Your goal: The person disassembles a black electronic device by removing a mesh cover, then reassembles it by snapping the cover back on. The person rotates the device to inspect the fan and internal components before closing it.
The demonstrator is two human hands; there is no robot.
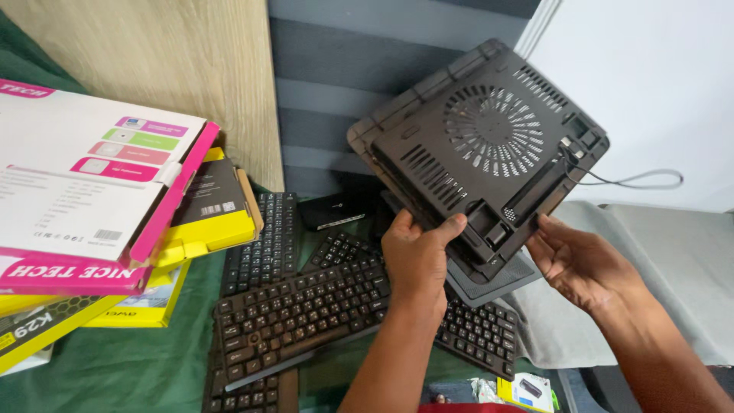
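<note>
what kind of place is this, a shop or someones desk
Probably a computer accessories shop or repair stall: several loose black keyboards are piled on a green cloth, boxed goods are stacked at the left, and both hands hold up a black laptop cooling pad.

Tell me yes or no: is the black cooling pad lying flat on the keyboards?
No: both hands, left and right, hold the black plastic laptop cooling pad tilted in the air above the black keyboards.

Stacked boxes (99,191) block the left; black keyboards (298,313) crowd the bench's middle; open room lies right, over the grey cloth (680,268).
</note>
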